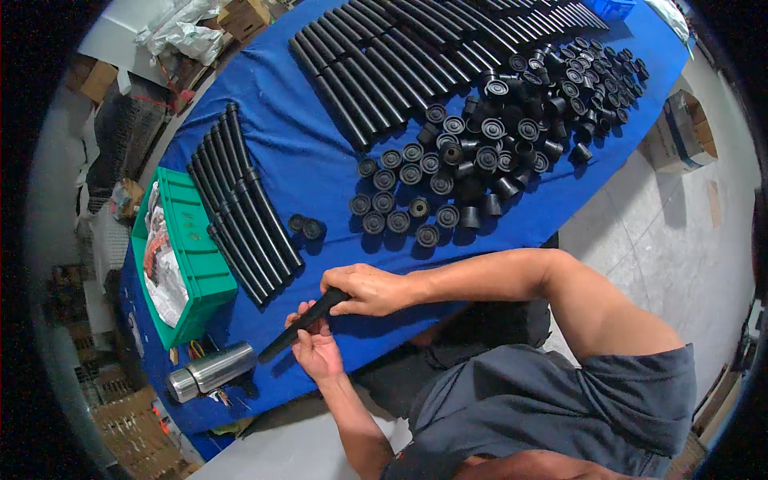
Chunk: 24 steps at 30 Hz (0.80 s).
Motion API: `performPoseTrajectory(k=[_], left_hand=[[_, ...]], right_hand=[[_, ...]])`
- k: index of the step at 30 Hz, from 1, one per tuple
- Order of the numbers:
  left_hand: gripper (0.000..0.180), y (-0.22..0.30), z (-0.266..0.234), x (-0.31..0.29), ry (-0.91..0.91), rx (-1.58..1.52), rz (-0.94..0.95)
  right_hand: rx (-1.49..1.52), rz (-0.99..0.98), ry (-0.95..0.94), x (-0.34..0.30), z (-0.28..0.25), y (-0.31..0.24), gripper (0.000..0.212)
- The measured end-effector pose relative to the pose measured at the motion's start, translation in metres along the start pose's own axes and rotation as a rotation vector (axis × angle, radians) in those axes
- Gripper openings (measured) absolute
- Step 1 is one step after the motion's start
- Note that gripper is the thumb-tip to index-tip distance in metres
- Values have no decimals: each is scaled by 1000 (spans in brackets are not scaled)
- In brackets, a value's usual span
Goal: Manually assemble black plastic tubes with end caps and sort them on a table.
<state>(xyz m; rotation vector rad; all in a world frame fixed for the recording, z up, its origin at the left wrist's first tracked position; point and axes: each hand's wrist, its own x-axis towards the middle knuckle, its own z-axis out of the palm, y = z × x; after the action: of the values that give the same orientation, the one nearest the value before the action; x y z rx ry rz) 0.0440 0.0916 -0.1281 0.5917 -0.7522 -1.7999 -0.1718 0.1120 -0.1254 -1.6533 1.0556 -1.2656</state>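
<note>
I have a black tube [308, 321] slanted in both hands over the near edge of the blue surface [272, 88], towards its left end. My right hand [366, 290] is wrapped round one end; my left hand [320, 350] grasps it further down, between thumb and fingers. A steel flask [218, 370] lies just beyond the tube's free end. Past my hands sit a few loose black caps [310, 229], a row of black tubes [244, 212] and a green crate [210, 268]. A heap of round caps [488, 158] spreads towards the right end.
</note>
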Motion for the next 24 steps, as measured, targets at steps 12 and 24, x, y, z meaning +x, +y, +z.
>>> performPoseTrajectory(k=[12, 24], left_hand=[[31, -1, -11, 1, -42, -14, 6], [32, -1, -21, 1, -57, -77, -27]], right_hand=[[237, 216, -114, 5, -8, -11, 32], [26, -81, -58, 0, -6, -13, 31]])
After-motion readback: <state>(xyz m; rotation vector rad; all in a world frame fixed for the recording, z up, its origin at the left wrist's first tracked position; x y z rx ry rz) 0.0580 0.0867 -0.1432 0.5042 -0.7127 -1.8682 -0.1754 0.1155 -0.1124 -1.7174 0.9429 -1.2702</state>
